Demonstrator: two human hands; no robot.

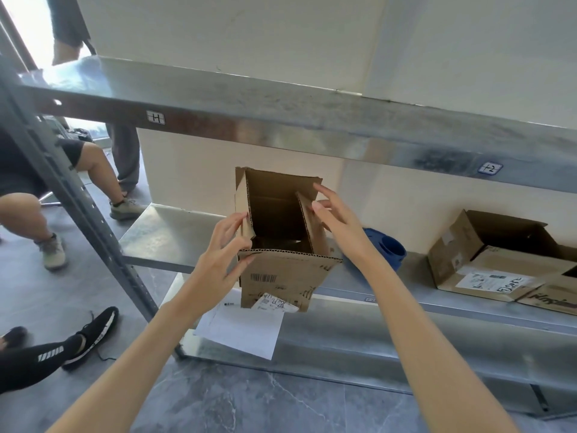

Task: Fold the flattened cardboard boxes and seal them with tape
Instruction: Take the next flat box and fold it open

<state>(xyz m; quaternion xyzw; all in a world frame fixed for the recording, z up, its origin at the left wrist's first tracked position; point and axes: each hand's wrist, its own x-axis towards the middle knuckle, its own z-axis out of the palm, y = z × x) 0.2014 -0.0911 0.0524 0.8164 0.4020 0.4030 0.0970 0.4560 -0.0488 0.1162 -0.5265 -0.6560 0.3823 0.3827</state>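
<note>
A grey metal rack (281,120) carries small tags on its upper beam: one (155,117) reads "H", another (490,168) seems to end in "2". At the front edge of the middle shelf (175,232) stands the cardboard box (281,276), its top flaps up and a barcode (263,278) printed on the near flap. Toward the shelf's right end lies a second box (468,251) whose white label has writing too small to read. The left hand (218,260) pinches the box's left flap between thumb and curled fingers (232,226). The right hand (337,217) is spread, its straight fingers (326,190) against the right flap. A white sheet (243,329) overhangs the lower shelf's front edge.
</note>
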